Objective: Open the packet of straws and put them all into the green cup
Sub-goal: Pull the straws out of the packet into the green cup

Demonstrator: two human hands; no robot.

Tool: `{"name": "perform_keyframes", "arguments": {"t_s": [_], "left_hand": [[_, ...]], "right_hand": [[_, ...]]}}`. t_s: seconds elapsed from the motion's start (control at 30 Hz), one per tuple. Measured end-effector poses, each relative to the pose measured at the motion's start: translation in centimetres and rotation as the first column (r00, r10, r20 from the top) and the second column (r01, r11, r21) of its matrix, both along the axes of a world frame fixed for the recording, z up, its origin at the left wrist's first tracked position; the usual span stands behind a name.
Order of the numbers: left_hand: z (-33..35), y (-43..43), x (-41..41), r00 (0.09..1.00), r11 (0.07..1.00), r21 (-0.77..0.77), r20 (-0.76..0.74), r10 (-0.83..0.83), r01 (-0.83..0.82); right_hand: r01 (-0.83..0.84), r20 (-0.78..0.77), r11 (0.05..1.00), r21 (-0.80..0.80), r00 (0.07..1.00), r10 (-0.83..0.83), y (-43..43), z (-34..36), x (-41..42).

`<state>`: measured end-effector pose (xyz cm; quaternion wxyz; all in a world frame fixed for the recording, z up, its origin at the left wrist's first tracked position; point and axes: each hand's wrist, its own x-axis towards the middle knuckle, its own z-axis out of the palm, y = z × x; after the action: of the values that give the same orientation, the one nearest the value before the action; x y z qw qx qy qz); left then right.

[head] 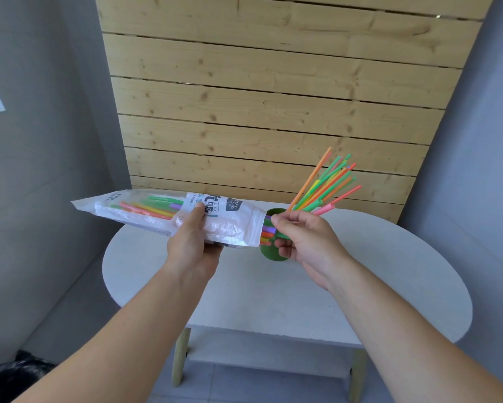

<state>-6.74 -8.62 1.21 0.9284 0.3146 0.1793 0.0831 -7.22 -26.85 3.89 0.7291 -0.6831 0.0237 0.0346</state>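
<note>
The packet (145,210) is grasped in the left hand's (192,248) fingers (199,212); its protruding straws (266,228) are pinched by the right hand (305,242).

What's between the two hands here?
Head view: the open end of the packet, held by the left hand, with straw ends poking out; the right hand pinches them. The green cup stands behind.
</note>
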Motion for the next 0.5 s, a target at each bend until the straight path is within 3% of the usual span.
{"name": "perform_keyframes", "arguments": {"t_s": [0.2,0.37,0.5], "left_hand": [[0.1,0.46,0.05,1.0,1.0,-0.016,0.003,0.009,-0.009],[0.13,0.87,0.2,0.999,0.999,-0.024,-0.015,0.034,-0.035],[0.04,0.52,0.18,0.999,0.999,-0.026,-0.035,0.036,-0.037]], "right_hand": [[0.008,0.022,0.999,-0.04,1.0,-0.007,-0.36,0.26,0.01],[0.055,-0.021,0.994,0.095,0.998,-0.053,-0.68,0.66,0.15],[0.012,-0.056,0.993,0.116,0.998,-0.005,-0.14,0.68,-0.44]]}}
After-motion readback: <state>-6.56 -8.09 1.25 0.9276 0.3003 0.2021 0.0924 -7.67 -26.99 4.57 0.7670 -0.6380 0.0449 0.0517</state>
